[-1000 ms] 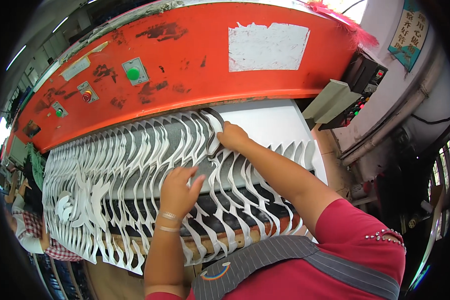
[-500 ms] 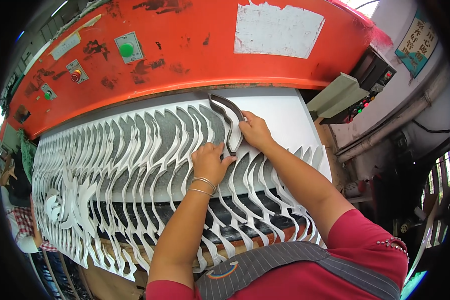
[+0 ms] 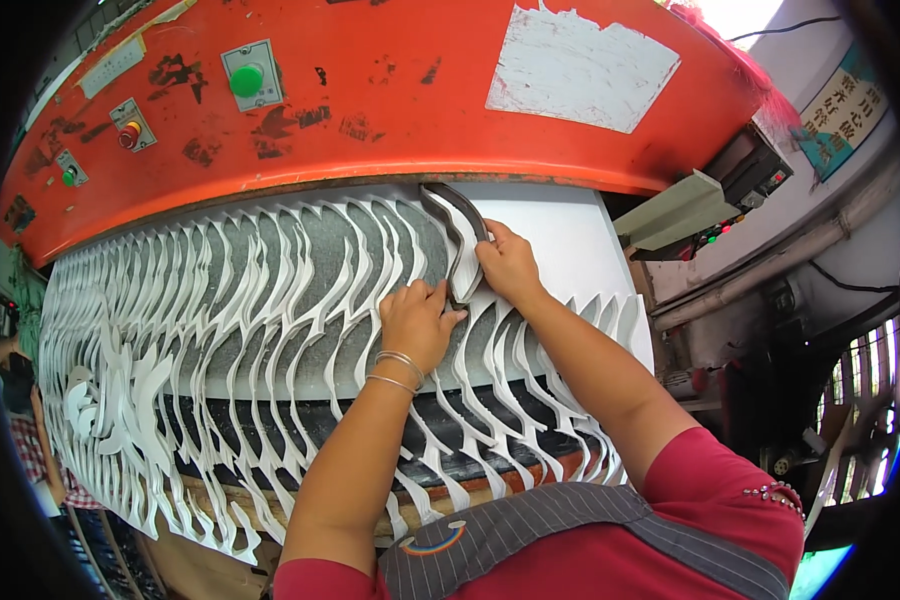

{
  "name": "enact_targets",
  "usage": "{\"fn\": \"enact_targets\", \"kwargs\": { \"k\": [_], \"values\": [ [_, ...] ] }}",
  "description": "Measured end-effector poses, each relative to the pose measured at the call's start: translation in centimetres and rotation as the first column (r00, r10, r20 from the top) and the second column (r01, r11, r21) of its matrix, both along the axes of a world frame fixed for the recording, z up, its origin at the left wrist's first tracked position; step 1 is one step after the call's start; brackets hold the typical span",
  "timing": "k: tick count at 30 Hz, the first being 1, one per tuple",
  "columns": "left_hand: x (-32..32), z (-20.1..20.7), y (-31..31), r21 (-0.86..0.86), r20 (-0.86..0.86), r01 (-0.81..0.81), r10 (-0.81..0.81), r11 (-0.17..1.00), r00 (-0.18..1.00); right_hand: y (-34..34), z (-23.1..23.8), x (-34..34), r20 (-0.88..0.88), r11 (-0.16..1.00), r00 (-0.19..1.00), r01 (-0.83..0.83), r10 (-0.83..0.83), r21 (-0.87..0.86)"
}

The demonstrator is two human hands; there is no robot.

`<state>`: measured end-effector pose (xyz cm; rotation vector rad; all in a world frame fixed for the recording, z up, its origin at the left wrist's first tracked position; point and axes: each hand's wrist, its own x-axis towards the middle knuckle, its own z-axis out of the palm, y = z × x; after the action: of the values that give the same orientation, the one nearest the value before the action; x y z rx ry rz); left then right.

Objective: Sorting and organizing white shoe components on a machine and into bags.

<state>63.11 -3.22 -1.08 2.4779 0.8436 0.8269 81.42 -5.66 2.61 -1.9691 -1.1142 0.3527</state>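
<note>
A curved, dark metal cutting die (image 3: 469, 212) stands on edge on a white sheet (image 3: 555, 215), beside the cut-out part of that sheet. My right hand (image 3: 510, 262) grips the die's right wall, thumb and fingers closed on it. At the die's near end, my left hand (image 3: 415, 318) has its bent fingertips and thumb closed around the corner. White wavy strips (image 3: 82, 285), the leftover web of the sheet, spread left and near across the grey cutting bed (image 3: 425, 250). The die's near corner is partly hidden by my left fingers.
A red machine beam (image 3: 400, 110) with green buttons (image 3: 246, 81) and a red button (image 3: 129, 134) runs along the far side. Loose white pieces (image 3: 150, 385) lie heaped at the left. A control box (image 3: 760, 175) sits at the right. Another person's checked clothing (image 3: 25, 440) shows far left.
The head view has shifted a little. The die has moved slightly left and away from me, closer to the cut-out edge. Both hands keep hold of it.
</note>
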Motion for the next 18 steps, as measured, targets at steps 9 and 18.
{"fn": "enact_targets", "kwargs": {
  "k": [9, 18],
  "values": [
    [-0.3, 2.5, 2.6, -0.201, -0.125, 0.038, -0.064, 0.979, 0.99, 2.4, 1.1, 0.9, 0.097, 0.997, 0.995, -0.001, 0.008, -0.074],
    [-23.5, 7.5, 27.5, -0.377, 0.488, -0.512, 0.636, 0.771, 0.598, 1.9, 11.9, -5.5, -0.053, 0.964, 0.966, -0.258, 0.255, -0.065]
  ]
}}
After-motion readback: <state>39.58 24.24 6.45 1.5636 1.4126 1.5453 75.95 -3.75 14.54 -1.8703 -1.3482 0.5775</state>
